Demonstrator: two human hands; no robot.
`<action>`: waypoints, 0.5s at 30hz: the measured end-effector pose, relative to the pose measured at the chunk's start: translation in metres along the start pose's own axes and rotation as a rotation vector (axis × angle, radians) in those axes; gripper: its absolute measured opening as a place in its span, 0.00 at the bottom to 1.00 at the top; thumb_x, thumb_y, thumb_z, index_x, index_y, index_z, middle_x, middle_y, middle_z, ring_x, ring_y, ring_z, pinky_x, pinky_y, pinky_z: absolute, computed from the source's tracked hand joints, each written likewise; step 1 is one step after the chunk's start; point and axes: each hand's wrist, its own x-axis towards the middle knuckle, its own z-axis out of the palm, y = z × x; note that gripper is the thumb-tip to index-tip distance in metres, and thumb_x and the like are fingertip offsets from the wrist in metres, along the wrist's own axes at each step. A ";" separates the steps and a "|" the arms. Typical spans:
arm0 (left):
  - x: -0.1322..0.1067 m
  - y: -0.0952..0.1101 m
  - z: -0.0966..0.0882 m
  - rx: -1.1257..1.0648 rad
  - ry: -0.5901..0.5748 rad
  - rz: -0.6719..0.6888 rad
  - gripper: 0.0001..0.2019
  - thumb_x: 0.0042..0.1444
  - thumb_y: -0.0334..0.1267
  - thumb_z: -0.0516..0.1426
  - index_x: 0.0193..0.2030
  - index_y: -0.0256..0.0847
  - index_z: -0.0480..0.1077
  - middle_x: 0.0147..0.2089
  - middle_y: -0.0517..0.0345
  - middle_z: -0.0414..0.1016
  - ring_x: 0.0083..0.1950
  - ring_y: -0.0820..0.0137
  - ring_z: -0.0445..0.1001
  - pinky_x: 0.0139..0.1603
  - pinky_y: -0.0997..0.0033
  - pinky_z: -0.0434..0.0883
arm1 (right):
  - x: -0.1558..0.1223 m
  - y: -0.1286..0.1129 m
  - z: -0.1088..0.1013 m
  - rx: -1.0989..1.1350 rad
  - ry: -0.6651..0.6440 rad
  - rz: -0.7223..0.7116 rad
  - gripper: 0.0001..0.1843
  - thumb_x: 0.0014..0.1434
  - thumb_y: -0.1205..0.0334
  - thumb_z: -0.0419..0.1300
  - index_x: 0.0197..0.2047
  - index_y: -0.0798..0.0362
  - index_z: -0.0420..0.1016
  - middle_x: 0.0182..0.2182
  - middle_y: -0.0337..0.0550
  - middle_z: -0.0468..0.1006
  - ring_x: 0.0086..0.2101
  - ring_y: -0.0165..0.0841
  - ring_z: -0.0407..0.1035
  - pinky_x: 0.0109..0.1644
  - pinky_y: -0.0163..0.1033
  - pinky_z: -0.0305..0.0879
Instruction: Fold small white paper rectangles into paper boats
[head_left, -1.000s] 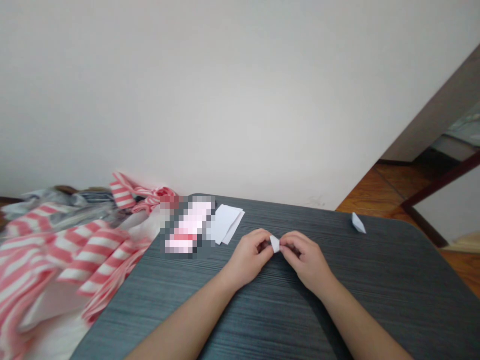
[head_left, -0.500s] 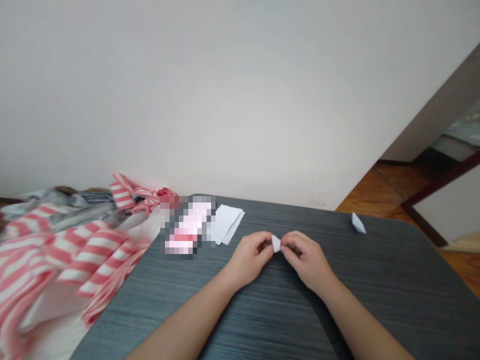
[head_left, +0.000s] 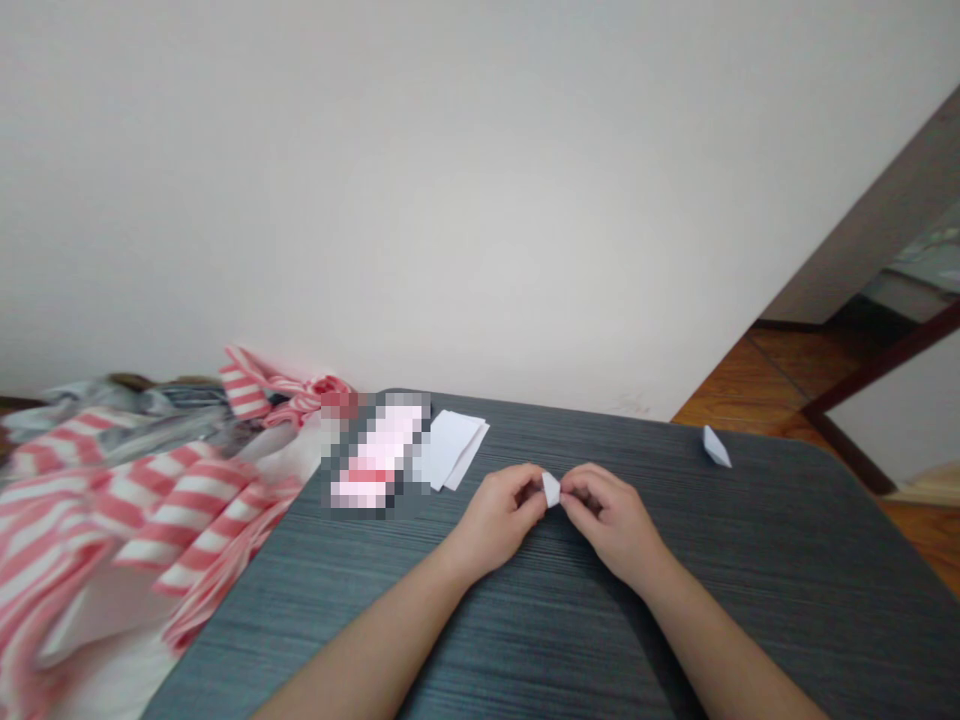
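Between my two hands is a small folded piece of white paper [head_left: 551, 490], held just over the dark table. My left hand [head_left: 499, 520] is closed, pinching the paper's left side between thumb and fingers. From the other side, my right hand [head_left: 613, 520] is closed with its thumb and fingertips pinched at the paper's right corner. Parts of the paper are hidden behind my fingers. A few white paper sheets [head_left: 454, 448] lie flat beyond my left hand. Far to the right, a folded white paper piece [head_left: 716, 447] rests near the table's back edge.
The dark wood-grain table [head_left: 787, 600] meets a pale wall [head_left: 487, 200] at the back. A blurred-out pink and white object [head_left: 382, 455] lies left of the sheets. Red-and-white striped cloth [head_left: 180, 500] is heaped along the left side. Wooden floor [head_left: 739, 385] shows at right.
Hardly anything differs. The small folded paper has tilted or shifted very slightly between my fingertips; both hands keep their places.
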 end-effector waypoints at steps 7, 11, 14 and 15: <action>-0.001 0.001 0.000 0.087 0.007 0.063 0.06 0.60 0.34 0.54 0.36 0.39 0.72 0.32 0.60 0.72 0.33 0.72 0.68 0.34 0.75 0.63 | -0.003 0.006 -0.001 0.074 0.102 0.064 0.08 0.64 0.64 0.55 0.46 0.52 0.72 0.32 0.42 0.75 0.30 0.32 0.70 0.34 0.36 0.67; -0.002 0.003 -0.001 0.116 -0.025 0.127 0.05 0.59 0.36 0.57 0.36 0.39 0.74 0.32 0.60 0.72 0.33 0.72 0.67 0.35 0.74 0.62 | -0.001 0.004 -0.003 0.046 0.049 -0.089 0.09 0.62 0.65 0.58 0.45 0.51 0.76 0.37 0.45 0.75 0.33 0.33 0.71 0.35 0.36 0.67; -0.002 0.005 -0.001 0.108 -0.036 0.148 0.06 0.60 0.37 0.57 0.36 0.39 0.75 0.32 0.60 0.72 0.33 0.72 0.68 0.35 0.74 0.63 | 0.001 0.001 -0.005 0.026 0.040 -0.132 0.06 0.62 0.65 0.59 0.41 0.51 0.78 0.35 0.45 0.75 0.35 0.34 0.71 0.37 0.37 0.68; -0.002 0.006 -0.001 0.099 -0.032 0.149 0.07 0.61 0.37 0.57 0.36 0.40 0.75 0.32 0.59 0.73 0.34 0.72 0.68 0.36 0.74 0.63 | 0.001 0.001 -0.006 0.027 0.048 -0.129 0.06 0.63 0.65 0.58 0.40 0.51 0.78 0.35 0.45 0.75 0.35 0.34 0.72 0.37 0.37 0.68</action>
